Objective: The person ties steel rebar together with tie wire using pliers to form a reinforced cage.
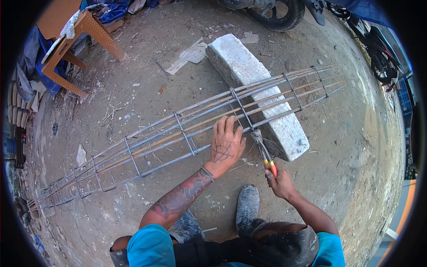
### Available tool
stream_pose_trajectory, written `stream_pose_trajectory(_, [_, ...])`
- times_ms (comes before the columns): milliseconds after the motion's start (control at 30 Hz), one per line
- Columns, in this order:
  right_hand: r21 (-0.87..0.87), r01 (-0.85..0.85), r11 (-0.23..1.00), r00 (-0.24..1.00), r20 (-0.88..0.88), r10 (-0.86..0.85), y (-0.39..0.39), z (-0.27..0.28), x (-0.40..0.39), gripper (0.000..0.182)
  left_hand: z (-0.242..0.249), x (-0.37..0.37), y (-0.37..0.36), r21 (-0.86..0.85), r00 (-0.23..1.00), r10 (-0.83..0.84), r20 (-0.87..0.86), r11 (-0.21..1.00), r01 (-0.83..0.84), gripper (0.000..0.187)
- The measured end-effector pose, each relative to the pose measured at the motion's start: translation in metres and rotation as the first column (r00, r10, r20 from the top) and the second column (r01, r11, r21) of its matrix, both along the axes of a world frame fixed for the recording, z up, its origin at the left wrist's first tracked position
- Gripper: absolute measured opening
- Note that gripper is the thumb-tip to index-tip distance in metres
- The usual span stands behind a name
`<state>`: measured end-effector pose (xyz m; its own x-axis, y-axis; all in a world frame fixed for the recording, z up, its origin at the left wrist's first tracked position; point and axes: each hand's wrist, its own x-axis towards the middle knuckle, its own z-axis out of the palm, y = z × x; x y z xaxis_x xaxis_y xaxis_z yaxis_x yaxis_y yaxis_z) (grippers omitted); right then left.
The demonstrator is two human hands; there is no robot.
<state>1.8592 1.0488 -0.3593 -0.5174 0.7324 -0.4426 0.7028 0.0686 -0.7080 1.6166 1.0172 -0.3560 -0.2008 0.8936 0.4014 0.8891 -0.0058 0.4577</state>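
Note:
A long cage of steel bars (162, 127) with square ties runs from the lower left to the upper right. Its right part rests across a pale stone block (240, 60). My left hand (226, 144) lies over the near bars, fingers bent over one of them, just left of a tie. In my right hand (279, 180) are pincers (265, 153) with red and yellow handles. Their jaws are at the nearest bar, by the lower corner of that tie, beside the block; whether they grip wire is too small to tell.
A brown plastic chair (100, 38) stands at the upper left beside blue sheeting. A motorcycle wheel (278, 13) is at the top, another motorcycle (380, 58) at the upper right. Flattened paper (189, 55) lies on the dirt ground behind the cage. My boots (247, 207) are below it.

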Motion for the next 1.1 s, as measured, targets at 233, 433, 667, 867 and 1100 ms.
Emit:
stream_pose_trajectory(233, [0.108,-0.037,0.993,0.999,-0.014,0.038,0.009,-0.048,0.006,0.023,-0.006,0.001,0.001,0.013,1.0,-0.004,-0.018,1.0,0.004,0.031])
stream_pose_trajectory(433, [0.127,-0.022,0.992,0.999,-0.025,0.025,0.007,-0.023,0.003,0.02,0.009,0.012,-0.004,0.087,0.988,0.053,0.143,0.994,-0.065,0.044])
stream_pose_trajectory(667, [0.387,-0.363,0.848,0.866,0.476,0.154,0.008,0.075,-0.009,0.023,0.012,0.134,0.037,-0.241,-0.375,0.27,0.887,0.963,0.123,0.039])
stream_pose_trajectory(867, [0.45,-0.373,0.812,0.902,0.383,0.202,-0.007,0.119,-0.009,0.049,0.023,0.129,0.041,-0.154,-0.799,0.053,0.599,0.987,-0.05,0.036])
stream_pose_trajectory(1100, [-0.682,0.188,0.707,0.98,0.181,-0.085,0.031,0.135,0.002,0.04,0.015,0.126,0.035,0.036,-0.936,-0.115,0.333,0.993,-0.109,0.04])
